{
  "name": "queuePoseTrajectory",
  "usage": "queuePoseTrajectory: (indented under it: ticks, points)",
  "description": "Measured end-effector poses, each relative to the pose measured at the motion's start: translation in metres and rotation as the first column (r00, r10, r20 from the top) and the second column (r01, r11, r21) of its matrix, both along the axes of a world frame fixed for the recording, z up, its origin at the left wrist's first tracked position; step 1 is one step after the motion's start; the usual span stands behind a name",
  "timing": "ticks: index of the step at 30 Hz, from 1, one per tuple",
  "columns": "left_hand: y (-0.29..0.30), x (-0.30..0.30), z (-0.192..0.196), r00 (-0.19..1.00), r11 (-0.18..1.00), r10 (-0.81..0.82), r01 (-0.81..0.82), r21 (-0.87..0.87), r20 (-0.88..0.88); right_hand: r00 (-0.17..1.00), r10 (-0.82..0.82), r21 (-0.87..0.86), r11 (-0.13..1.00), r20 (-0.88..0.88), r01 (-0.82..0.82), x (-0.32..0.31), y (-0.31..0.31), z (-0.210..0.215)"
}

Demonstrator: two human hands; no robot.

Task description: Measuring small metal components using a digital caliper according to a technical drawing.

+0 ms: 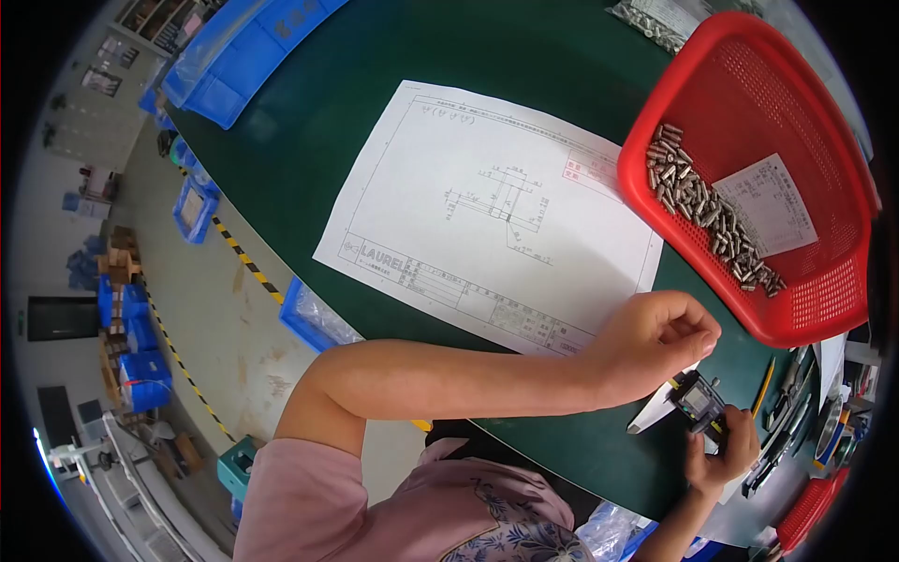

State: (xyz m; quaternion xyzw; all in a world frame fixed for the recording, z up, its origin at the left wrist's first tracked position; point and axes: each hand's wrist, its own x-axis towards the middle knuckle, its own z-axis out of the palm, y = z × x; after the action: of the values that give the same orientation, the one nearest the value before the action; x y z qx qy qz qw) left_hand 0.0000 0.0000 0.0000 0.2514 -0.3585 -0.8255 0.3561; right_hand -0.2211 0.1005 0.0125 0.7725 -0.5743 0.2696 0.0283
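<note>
My right hand [729, 453] grips a digital caliper [696, 401] with a black display housing, just above the green table. The caliper's pale pointed jaws [651, 410] reach out toward the left, under my left wrist. My left hand [657, 339] is curled beside the caliper, thumb and fingertips pressed together. Whatever it pinches, if anything, is too small to make out. Behind my left hand lies a white sheet with a technical drawing [487, 201]. To the right of the sheet, a red plastic basket [646, 140] holds many small cylindrical metal parts [698, 201] and a paper slip [768, 204].
A pencil [764, 384] and several hand tools [791, 412] lie at the right. A bag of metal parts [648, 26] is at the far edge. A blue bin [229, 70] stands far left. Past the green table's edge [239, 192], the floor carries yellow-black tape [245, 258].
</note>
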Motion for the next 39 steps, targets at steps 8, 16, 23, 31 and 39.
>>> queuePoseTrajectory:
  ticks: [8,16,23,31,39]
  points:
    - [0.002,-0.002,-0.002,0.998,0.998,0.041,-0.039,0.044,-0.049,1.000,0.001,-0.034,0.999,0.005,-0.001,0.003,0.002,-0.001]
    - [0.001,-0.002,-0.003,0.998,0.998,0.049,-0.047,0.039,-0.048,1.000,-0.005,-0.098,0.995,-0.022,0.003,0.001,0.000,-0.002]
    - [0.002,0.002,0.001,0.997,0.999,0.031,-0.028,-0.043,0.065,0.998,-0.057,-0.145,0.988,-0.035,0.052,-0.009,0.007,-0.006]
    - [0.005,0.002,0.008,0.994,0.998,0.000,0.008,-0.068,0.110,0.978,-0.210,-0.118,0.971,-0.013,0.207,-0.030,0.015,-0.005]
    - [0.006,0.006,0.008,0.981,0.995,-0.067,0.079,-0.064,0.182,0.957,-0.258,0.013,0.966,0.137,0.258,0.000,0.000,0.008]
